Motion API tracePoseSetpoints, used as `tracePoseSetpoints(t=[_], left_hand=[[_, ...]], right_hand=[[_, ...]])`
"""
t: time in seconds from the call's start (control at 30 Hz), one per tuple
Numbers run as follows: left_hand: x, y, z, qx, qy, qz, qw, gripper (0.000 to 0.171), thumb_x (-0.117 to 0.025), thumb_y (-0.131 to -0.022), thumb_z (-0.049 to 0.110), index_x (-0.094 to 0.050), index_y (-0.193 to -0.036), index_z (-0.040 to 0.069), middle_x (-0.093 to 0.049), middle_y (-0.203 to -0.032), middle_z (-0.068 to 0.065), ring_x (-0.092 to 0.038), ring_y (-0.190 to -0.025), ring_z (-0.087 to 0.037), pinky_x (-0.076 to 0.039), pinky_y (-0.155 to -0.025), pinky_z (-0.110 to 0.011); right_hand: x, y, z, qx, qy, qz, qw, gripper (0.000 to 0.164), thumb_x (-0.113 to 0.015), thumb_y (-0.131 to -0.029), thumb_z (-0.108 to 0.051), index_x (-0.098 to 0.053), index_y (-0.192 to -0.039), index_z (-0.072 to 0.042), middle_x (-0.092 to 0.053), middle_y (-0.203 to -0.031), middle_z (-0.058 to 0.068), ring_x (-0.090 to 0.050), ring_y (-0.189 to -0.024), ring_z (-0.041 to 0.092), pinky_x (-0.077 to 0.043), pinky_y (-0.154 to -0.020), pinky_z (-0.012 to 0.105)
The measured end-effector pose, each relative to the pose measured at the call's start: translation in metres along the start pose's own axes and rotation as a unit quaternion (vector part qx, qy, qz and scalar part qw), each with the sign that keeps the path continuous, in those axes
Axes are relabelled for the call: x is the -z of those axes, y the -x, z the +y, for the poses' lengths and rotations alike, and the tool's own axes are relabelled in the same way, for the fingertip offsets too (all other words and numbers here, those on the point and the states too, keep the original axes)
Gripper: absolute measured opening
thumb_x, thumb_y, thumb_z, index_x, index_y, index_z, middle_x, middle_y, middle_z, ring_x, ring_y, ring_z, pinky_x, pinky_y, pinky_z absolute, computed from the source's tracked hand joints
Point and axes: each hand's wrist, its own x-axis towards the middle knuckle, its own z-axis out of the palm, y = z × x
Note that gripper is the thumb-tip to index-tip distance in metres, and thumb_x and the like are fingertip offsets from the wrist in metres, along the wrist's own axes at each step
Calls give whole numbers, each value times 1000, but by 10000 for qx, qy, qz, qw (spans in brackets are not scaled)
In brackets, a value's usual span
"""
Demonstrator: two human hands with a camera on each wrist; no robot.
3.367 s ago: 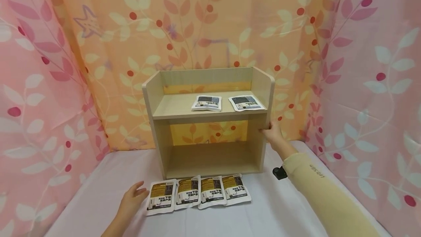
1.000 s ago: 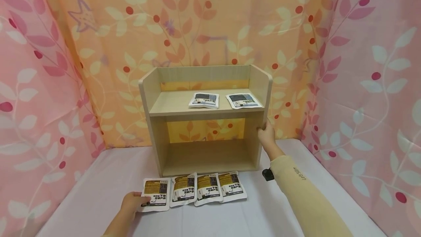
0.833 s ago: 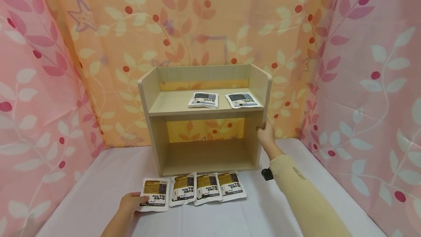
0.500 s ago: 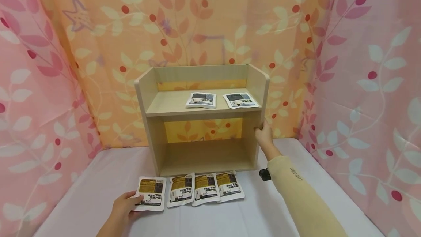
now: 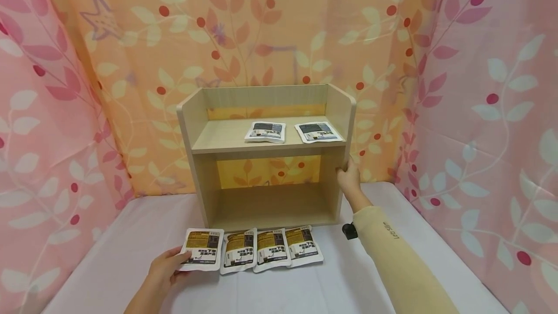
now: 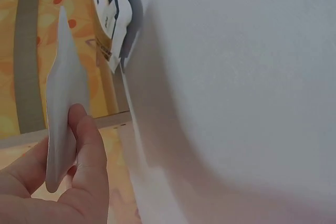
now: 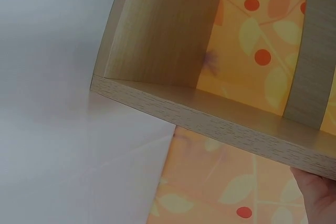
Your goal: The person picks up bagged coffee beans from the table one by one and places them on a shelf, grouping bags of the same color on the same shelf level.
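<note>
Head view, writing: Your held packet [image 5: 202, 250] bears a brown-and-yellow panel above large Chinese characters, "下" and "产品" among them; the finer print is too small to read. Your right sleeve [image 5: 392, 256] reads "Lets Slim".
Head view, shelf: The pale wooden shelf [image 5: 244, 148] has two levels. On its upper board, right of centre, you have two blue-panelled packets [image 5: 318, 132] side by side, the right one near the right wall; their small print cannot be made out.
Head view, count: Three brown-panelled packets [image 5: 271, 250] lie in a row on the white cloth [image 5: 279, 294], at the shelf's near side. Yours, at the row's left end, makes four; six packets show in all.
Head view, hands: Your left hand [image 5: 163, 266] pinches that fourth packet at its left near side, thumb on the printed face. Your right hand [image 5: 350, 178] grips the near edge of the shelf's right wall.
Left wrist view: Your thumb and fingers hold the packet edge-on, apart from the cloth.
Right wrist view: Your hand touches the wooden wall; most fingers are hidden.
</note>
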Motion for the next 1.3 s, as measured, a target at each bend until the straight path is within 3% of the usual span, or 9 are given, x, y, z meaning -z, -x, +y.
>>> tracePoseSetpoints(t=[0.47,1.3], left_hand=[[-14,5,6,-66,365,-320,9988,53,-56,-94,-4,-28,-134,-25,-68,-79,-7,-69,-67,-17,-58,-62,-33],[-35,5,11,78,546,-423,9976,55,-55,-96,0,-28,-141,-19,-68,-89,-8,-67,-73,-19,-58,-71,-35]], right_hand=[[-2,0,3,5,18,-54,10000,46,-49,-88,7,-45,-133,7,-52,-128,34,-48,-121,46,-35,-105,54],[0,0,2,-144,165,-70,9997,49,-49,-90,4,-42,-138,3,-50,-132,33,-46,-124,46,-34,-105,54]])
